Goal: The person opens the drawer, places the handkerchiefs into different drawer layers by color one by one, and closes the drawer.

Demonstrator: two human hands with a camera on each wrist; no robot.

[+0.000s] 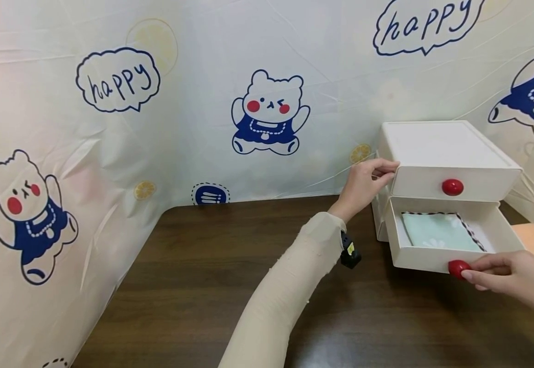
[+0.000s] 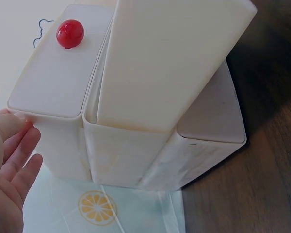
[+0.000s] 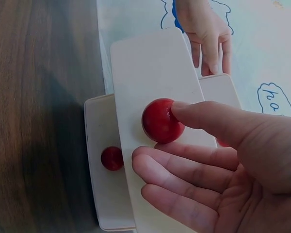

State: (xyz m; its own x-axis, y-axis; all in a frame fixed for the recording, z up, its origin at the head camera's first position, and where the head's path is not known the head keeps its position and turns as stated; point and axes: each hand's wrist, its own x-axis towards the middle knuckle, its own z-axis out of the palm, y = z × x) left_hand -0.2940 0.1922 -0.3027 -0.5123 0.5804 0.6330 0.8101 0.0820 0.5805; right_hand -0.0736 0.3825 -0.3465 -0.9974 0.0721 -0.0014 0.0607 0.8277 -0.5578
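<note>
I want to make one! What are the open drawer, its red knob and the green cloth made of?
Drawer: probably plastic, smooth, white, with rounded corners. Red knob: shiny, maybe plastic or painted wood; light glints on it. Green cloth: likely fabric, dull with patterned trim.

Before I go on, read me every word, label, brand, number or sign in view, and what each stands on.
"happy": left speech bubble on the backdrop sheet, head view.
"happy": right speech bubble, same sheet.
"h…": cut-off speech bubble in the right wrist view; the rest doesn't show clearly.
Unreadable: yellow label on the black wrist device; white marks on the blue badge.
White drawer unit: no text visible.
</note>
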